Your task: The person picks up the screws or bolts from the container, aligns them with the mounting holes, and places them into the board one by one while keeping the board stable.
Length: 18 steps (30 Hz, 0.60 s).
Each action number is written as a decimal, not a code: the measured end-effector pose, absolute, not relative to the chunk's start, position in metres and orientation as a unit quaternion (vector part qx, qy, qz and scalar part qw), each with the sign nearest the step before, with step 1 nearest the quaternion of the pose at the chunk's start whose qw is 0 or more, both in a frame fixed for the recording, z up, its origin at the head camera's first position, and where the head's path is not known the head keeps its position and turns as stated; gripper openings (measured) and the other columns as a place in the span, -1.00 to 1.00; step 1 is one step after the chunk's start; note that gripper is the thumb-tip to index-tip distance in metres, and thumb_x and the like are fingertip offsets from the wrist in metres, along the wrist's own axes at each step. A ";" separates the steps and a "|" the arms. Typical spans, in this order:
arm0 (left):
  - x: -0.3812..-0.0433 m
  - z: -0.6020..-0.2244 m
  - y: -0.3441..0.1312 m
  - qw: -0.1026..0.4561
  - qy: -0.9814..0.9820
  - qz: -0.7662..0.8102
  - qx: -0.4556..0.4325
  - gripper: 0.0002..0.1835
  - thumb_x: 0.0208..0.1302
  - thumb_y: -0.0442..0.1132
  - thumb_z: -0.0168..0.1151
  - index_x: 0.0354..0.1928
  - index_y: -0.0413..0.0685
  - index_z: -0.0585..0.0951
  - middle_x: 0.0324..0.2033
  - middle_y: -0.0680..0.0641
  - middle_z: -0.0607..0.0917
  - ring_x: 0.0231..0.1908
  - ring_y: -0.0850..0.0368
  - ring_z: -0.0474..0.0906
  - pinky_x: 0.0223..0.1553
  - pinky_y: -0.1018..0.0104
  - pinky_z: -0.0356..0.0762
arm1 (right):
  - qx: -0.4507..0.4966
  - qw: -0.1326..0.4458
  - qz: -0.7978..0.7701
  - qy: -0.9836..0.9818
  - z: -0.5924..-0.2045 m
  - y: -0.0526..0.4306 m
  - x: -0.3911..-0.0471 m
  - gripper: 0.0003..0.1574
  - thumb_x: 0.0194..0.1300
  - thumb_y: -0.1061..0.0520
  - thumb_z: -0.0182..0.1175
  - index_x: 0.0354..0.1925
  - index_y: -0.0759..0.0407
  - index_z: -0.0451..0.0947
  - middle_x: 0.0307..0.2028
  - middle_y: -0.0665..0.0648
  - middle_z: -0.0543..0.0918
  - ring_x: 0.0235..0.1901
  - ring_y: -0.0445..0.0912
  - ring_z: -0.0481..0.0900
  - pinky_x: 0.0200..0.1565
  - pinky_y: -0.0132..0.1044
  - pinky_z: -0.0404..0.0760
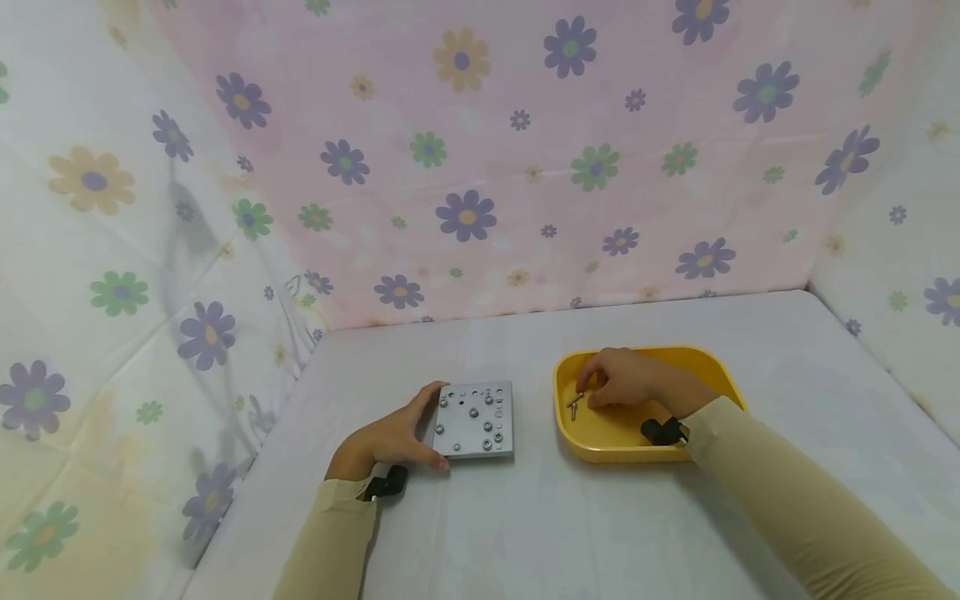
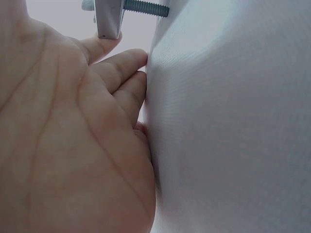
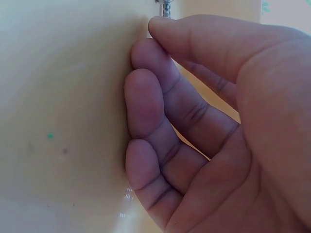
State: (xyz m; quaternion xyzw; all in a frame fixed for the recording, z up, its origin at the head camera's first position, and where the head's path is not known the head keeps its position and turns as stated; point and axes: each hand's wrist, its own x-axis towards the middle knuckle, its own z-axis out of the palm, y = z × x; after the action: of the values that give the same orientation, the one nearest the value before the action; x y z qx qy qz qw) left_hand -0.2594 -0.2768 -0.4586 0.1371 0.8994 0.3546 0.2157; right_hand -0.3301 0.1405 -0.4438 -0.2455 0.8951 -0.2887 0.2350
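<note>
A square silver metal plate (image 1: 465, 417) with several socket-head screws in its face lies left of centre. My left hand (image 1: 401, 429) grips it along the left side, thumb at the near corner and index finger at the far one. In the left wrist view, a threaded screw shank (image 2: 146, 7) sticks out of the plate's underside toward the table, while the lower fingers (image 2: 129, 94) rest near the cloth. My right hand (image 1: 626, 379) reaches into a yellow tray (image 1: 615, 456), fingers bent. Its index fingertip is right at two small loose screws (image 1: 574, 403); thumb and index stand apart.
A white cloth (image 1: 525, 533) covers the table. Flowered fabric (image 1: 465, 167) hangs behind it and on both sides. A black wrist camera (image 1: 663, 431) sits at the right cuff, above the tray's near side; another (image 1: 387, 483) is at the left cuff.
</note>
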 end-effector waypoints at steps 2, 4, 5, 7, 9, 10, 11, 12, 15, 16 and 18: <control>-0.259 -0.458 -0.276 0.216 0.900 0.354 0.135 0.45 -0.27 0.07 0.73 0.64 0.27 -0.06 0.66 -0.04 -0.07 0.65 -0.11 -0.20 0.58 -0.24 -0.16 | -0.244 0.233 -0.288 0.897 -0.445 0.139 -0.330 -0.80 0.32 0.07 0.42 -0.07 -0.09 0.73 -0.20 0.02 0.66 -0.28 -0.05 0.53 -0.20 -0.22 0.53; -0.259 -0.458 -0.276 0.216 0.901 0.353 0.133 0.46 -0.27 0.07 0.73 0.64 0.28 -0.06 0.66 -0.03 -0.07 0.65 -0.10 -0.21 0.58 -0.24 -0.16 | -0.243 0.230 -0.286 0.898 -0.446 0.138 -0.331 -0.83 0.32 0.06 0.42 -0.10 -0.10 0.72 -0.21 0.02 0.65 -0.28 -0.05 0.53 -0.20 -0.22 0.52; -0.259 -0.458 -0.277 0.216 0.901 0.352 0.131 0.46 -0.28 0.08 0.73 0.64 0.29 -0.06 0.66 -0.02 -0.07 0.65 -0.09 -0.21 0.58 -0.24 -0.17 | -0.241 0.230 -0.286 0.899 -0.447 0.138 -0.331 -0.84 0.32 0.07 0.42 -0.12 -0.10 0.72 -0.21 0.02 0.64 -0.27 -0.05 0.53 -0.20 -0.21 0.52; -0.260 -0.459 -0.277 0.215 0.902 0.351 0.130 0.46 -0.28 0.09 0.73 0.64 0.30 -0.06 0.66 -0.01 -0.07 0.65 -0.09 -0.21 0.58 -0.24 -0.17 | -0.237 0.232 -0.288 0.898 -0.447 0.136 -0.331 -0.86 0.32 0.07 0.41 -0.15 -0.10 0.71 -0.22 0.03 0.64 -0.28 -0.05 0.53 -0.21 -0.22 0.51; -0.261 -0.461 -0.278 0.214 0.903 0.347 0.131 0.46 -0.28 0.10 0.73 0.64 0.32 -0.06 0.66 0.00 -0.07 0.65 -0.07 -0.20 0.58 -0.23 -0.16 | -0.236 0.235 -0.290 0.897 -0.448 0.136 -0.331 -0.89 0.32 0.08 0.41 -0.17 -0.09 0.70 -0.23 0.03 0.64 -0.29 -0.05 0.54 -0.22 -0.22 0.51; -0.261 -0.461 -0.278 0.213 0.904 0.346 0.132 0.46 -0.28 0.11 0.73 0.64 0.32 -0.06 0.66 0.01 -0.07 0.64 -0.07 -0.20 0.58 -0.23 -0.16 | -0.237 0.236 -0.290 0.897 -0.448 0.135 -0.331 -0.89 0.32 0.09 0.40 -0.18 -0.07 0.70 -0.24 0.04 0.65 -0.30 -0.05 0.54 -0.23 -0.22 0.52; -0.262 -0.462 -0.278 0.213 0.904 0.345 0.133 0.45 -0.27 0.11 0.73 0.63 0.33 -0.06 0.66 0.01 -0.07 0.64 -0.06 -0.20 0.58 -0.23 -0.17 | -0.238 0.237 -0.292 0.896 -0.448 0.135 -0.331 -0.90 0.32 0.09 0.40 -0.19 -0.06 0.69 -0.25 0.04 0.65 -0.31 -0.05 0.54 -0.23 -0.22 0.51; -0.262 -0.462 -0.278 0.212 0.904 0.345 0.135 0.45 -0.27 0.11 0.73 0.63 0.32 -0.06 0.66 0.01 -0.07 0.64 -0.06 -0.20 0.58 -0.24 -0.17 | -0.239 0.236 -0.292 0.896 -0.448 0.135 -0.331 -0.90 0.32 0.10 0.40 -0.19 -0.06 0.69 -0.25 0.04 0.65 -0.31 -0.05 0.53 -0.24 -0.23 0.51; -0.262 -0.463 -0.278 0.212 0.904 0.345 0.137 0.44 -0.27 0.10 0.72 0.63 0.33 -0.06 0.66 0.02 -0.06 0.64 -0.05 -0.19 0.58 -0.23 -0.16 | -0.243 0.234 -0.292 0.895 -0.447 0.135 -0.331 -0.91 0.32 0.10 0.40 -0.19 -0.03 0.69 -0.25 0.03 0.64 -0.31 -0.06 0.52 -0.23 -0.23 0.50; -0.261 -0.462 -0.278 0.212 0.904 0.346 0.137 0.44 -0.27 0.10 0.72 0.63 0.33 -0.05 0.66 0.01 -0.06 0.64 -0.06 -0.19 0.58 -0.24 -0.17 | -0.244 0.233 -0.292 0.895 -0.447 0.135 -0.331 -0.91 0.32 0.10 0.40 -0.19 -0.03 0.69 -0.25 0.03 0.64 -0.31 -0.06 0.52 -0.23 -0.23 0.50; -0.261 -0.462 -0.277 0.212 0.903 0.348 0.137 0.44 -0.27 0.10 0.72 0.63 0.33 -0.05 0.66 0.01 -0.06 0.64 -0.07 -0.19 0.58 -0.25 -0.17 | -0.244 0.232 -0.294 0.895 -0.447 0.134 -0.330 -0.91 0.33 0.09 0.40 -0.19 -0.03 0.69 -0.24 0.03 0.64 -0.31 -0.05 0.52 -0.23 -0.23 0.50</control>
State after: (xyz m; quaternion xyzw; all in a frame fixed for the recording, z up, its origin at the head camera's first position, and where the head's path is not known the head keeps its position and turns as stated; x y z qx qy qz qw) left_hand -0.2611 -0.2774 -0.4618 0.1369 0.9028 0.3483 0.2120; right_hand -0.3304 0.1344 -0.4473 -0.2443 0.8946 -0.2935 0.2322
